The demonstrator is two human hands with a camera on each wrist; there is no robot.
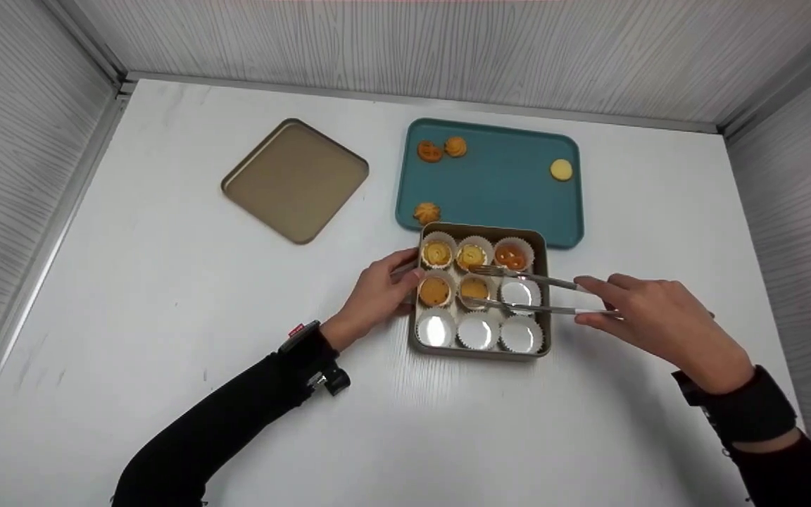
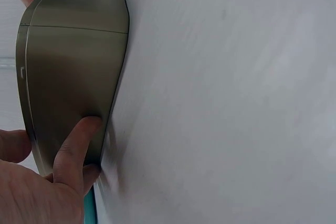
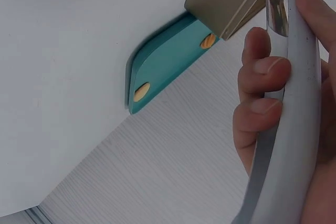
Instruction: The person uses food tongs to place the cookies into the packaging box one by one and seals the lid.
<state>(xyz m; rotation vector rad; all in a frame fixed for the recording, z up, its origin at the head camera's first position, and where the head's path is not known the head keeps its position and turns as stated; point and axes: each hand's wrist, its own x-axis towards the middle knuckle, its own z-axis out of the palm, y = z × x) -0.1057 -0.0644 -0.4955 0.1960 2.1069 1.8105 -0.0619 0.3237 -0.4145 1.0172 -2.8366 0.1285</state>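
Observation:
My left hand (image 1: 379,287) holds the square metal tin (image 1: 479,355) at its left wall, thumb at the rim and fingers on the outside, as the left wrist view shows. Inside are white paper cups (image 1: 520,334) in rows. Two swirl cookies (image 1: 437,253) and a pretzel cookie (image 1: 511,257) fill the far row. Two round, flat cookies (image 1: 435,291) lie in the middle row; the other cups show bare white bottoms. From the right, my right hand (image 1: 659,320) grips metal tongs (image 1: 550,310) with grey handles, their parted tips around the middle cup's round cookie (image 1: 475,287).
Behind the tin, touching it or nearly so, lies a teal tray (image 1: 497,186). On it are a pretzel cookie (image 1: 429,151), two swirl cookies (image 1: 427,213) and a pale round cookie (image 1: 561,170). A square bronze lid or tray (image 1: 296,183) lies at left. Grey panels wall the table.

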